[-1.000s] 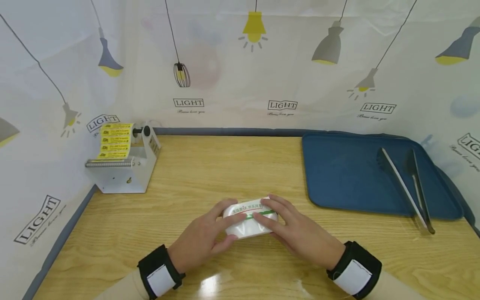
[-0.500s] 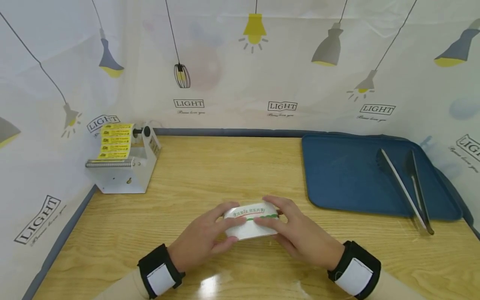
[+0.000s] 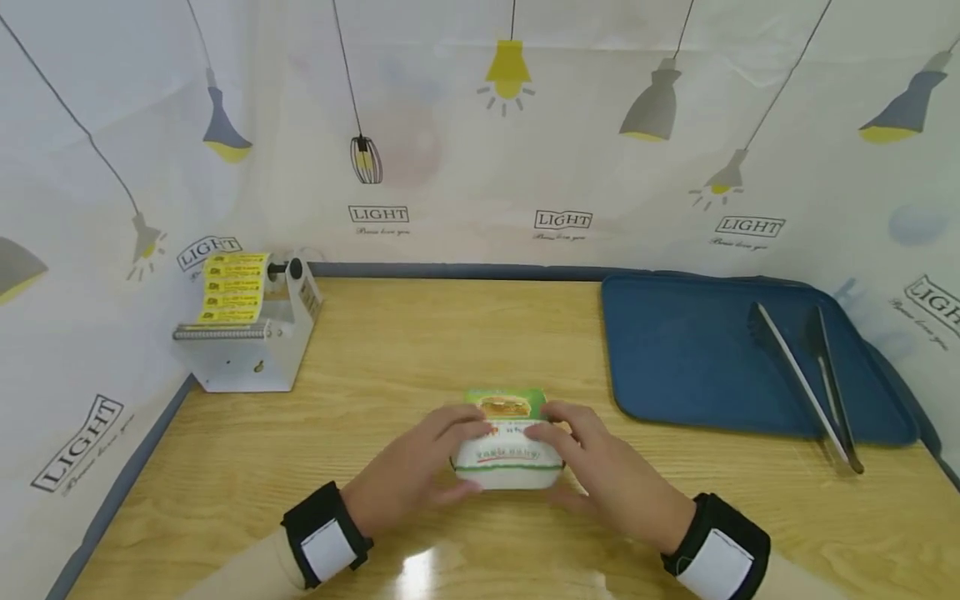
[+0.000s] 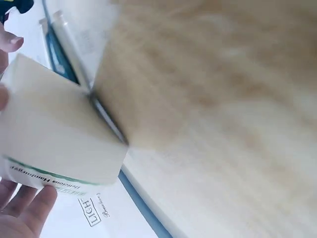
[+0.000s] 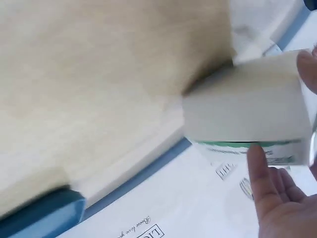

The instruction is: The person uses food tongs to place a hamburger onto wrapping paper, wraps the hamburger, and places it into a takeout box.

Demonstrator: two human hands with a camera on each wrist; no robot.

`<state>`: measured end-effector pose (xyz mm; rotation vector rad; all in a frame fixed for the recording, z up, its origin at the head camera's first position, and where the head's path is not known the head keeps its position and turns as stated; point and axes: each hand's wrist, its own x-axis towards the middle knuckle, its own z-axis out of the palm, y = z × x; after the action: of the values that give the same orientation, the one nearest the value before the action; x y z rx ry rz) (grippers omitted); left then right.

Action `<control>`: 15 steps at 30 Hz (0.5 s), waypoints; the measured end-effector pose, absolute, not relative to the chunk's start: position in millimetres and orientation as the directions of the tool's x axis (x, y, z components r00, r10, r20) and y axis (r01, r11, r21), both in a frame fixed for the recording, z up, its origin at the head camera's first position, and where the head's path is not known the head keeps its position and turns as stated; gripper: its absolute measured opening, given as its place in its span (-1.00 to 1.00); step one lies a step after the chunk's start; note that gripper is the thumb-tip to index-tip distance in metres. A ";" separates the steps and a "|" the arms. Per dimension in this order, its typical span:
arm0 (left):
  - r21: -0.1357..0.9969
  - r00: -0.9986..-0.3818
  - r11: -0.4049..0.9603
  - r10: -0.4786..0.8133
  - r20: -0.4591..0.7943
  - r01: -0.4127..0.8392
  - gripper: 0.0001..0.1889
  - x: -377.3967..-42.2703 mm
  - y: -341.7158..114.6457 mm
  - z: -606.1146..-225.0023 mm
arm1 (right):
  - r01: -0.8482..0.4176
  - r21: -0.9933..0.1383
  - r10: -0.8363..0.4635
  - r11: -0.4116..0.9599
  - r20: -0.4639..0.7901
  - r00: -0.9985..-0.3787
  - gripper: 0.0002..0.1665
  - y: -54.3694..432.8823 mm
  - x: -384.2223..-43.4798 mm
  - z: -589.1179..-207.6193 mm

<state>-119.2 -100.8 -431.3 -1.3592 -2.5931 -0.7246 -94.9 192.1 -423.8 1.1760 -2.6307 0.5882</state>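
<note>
A white cardboard hamburger box (image 3: 510, 477) with a green edge stripe is between my two hands, in the middle of the table's near part. Its lid has a green panel with a burger picture, facing up in the head view. My left hand (image 3: 420, 462) grips the left end, fingers over the top and thumb at the near lower corner. From the other end my right hand (image 3: 611, 471) grips it likewise, fingertips on the printed top. Both wrist views show a plain white face of the box (image 4: 59, 124); "Delicious Hamburger" is readable beside the green line in the left wrist view.
At the back left stands a white dispenser (image 3: 247, 362) with a roll of yellow labels (image 3: 234, 287). A blue tray (image 3: 675, 358) lies at the right, with metal tongs (image 3: 802, 379) across it, their end over its front edge. A patterned sheet (image 3: 450, 150) lines the back and sides.
The box has been tilted so its green picture panel now shows in the head view. It sits slightly lower in the picture, and both hands have turned with it.
</note>
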 end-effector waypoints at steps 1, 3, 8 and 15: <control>0.300 -0.549 0.467 0.771 0.321 0.832 -0.30 -117.4 -100.7 -433.2 | -0.753 -0.255 -0.677 0.606 0.332 -0.657 -0.03 193.9 -91.2 -428.2; 0.204 -0.481 0.437 0.821 0.308 0.876 -0.35 -113.9 -99.9 -434.7 | -0.762 -0.220 -0.691 0.608 0.325 -0.645 -0.11 197.9 -83.9 -436.0; 0.182 -0.465 0.430 0.852 0.242 0.884 -0.38 -107.4 -98.4 -430.4 | -0.753 -0.206 -0.688 0.625 0.310 -0.656 -0.17 203.0 -75.4 -442.7; 0.264 -0.496 0.430 0.821 0.283 0.863 -0.49 -106.4 -93.4 -428.7 | -0.725 -0.309 -0.678 0.616 0.260 -0.687 -0.19 205.8 -78.9 -429.9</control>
<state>-106.4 -93.4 -428.7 -1.5143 -2.5614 -0.5751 -78.9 205.8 -429.9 1.1851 -2.7172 0.5996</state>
